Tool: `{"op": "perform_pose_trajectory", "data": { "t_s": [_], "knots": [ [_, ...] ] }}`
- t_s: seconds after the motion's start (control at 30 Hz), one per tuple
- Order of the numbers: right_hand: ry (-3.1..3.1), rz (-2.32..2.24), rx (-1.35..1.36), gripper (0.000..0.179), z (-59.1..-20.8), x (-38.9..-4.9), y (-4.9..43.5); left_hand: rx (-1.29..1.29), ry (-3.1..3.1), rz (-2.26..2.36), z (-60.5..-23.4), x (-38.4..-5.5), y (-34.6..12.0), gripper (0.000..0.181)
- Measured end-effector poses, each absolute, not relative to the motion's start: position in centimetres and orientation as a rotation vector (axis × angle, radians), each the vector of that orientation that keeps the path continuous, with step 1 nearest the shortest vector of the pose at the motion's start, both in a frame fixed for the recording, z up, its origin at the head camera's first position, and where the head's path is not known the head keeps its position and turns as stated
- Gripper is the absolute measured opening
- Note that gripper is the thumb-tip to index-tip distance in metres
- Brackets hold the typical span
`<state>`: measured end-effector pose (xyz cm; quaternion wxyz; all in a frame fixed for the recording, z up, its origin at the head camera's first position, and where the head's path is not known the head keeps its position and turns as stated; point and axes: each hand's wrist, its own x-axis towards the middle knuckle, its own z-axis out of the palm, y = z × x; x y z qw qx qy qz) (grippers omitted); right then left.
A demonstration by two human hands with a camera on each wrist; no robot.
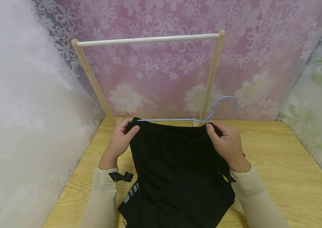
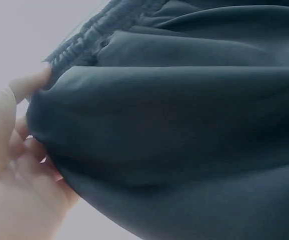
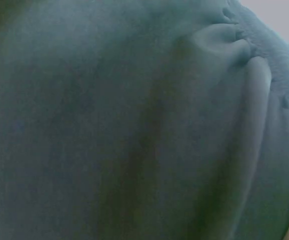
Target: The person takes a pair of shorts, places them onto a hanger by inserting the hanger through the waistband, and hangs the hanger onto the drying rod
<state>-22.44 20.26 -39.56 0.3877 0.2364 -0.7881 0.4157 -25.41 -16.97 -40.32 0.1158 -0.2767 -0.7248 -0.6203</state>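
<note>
Black shorts (image 1: 178, 167) with a gathered elastic waistband (image 2: 92, 42) hang spread between my two hands, waist uppermost. My left hand (image 1: 121, 137) pinches the left end of the waistband, thumb in front. At the other end, my right hand (image 1: 227, 141) grips the waistband between thumb and fingers. A blue wire hanger (image 1: 166, 119) runs along the waist opening, its hook (image 1: 227, 97) rising above the right hand. Its lower part is hidden by the cloth. Dark fabric (image 3: 134, 125) fills most of the right wrist view, leaving little of that hand visible.
Behind the shorts stands a wooden rack with a white rail (image 1: 149, 40) between two posts (image 1: 92, 79). The wood-grain table (image 1: 286, 177) reaches back to a pink floral backdrop (image 1: 161, 85). Pale panels (image 1: 21, 110) close in both sides.
</note>
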Motion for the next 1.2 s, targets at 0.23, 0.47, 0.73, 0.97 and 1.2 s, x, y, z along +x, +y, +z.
{"op": "perform_pose_trajectory", "data": {
  "t_s": [0.23,0.47,0.73,0.97,1.2],
  "knots": [
    [-2.009,1.025,0.681,0.019,-39.1,-22.5,20.1,-0.823,-2.049,-1.726,-40.4,-25.7,-16.9,0.020],
    [-1.987,0.962,0.723,0.015,-39.2,-22.5,19.8,-0.837,-2.045,-1.563,-40.6,-25.8,-16.8,0.018],
    [-2.016,0.937,0.731,0.012,-39.3,-22.6,19.7,-0.818,-2.161,-1.451,-40.5,-25.6,-16.9,0.017],
    [-2.110,0.880,0.800,0.010,-39.9,-22.6,19.4,-0.886,-2.449,-1.229,-40.1,-25.2,-16.5,0.026],
    [-2.197,0.795,0.838,0.007,-40.3,-22.1,18.4,-0.943,-2.616,-1.130,-40.4,-25.0,-14.8,0.024]
  ]
}}
